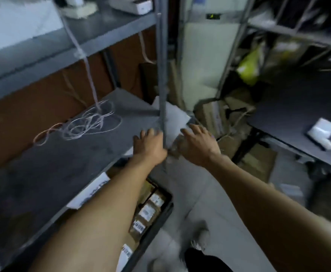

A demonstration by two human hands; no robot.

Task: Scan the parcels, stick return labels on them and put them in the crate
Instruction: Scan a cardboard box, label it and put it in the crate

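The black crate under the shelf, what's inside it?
Brown parcels with white labels lie packed in the black crate. The shelf and the left arm cover the rest, so how many there are cannot be seen.

A grey metal shelf [48, 169] carries a loose tangle of thin cord [86, 122] and a white parcel [173, 118] at its far corner. On the floor [190, 193] below, a dark crate [160, 216] holds brown labelled parcels [148, 212]. A second shelf [290, 114] at right bears a small white box [322, 132].
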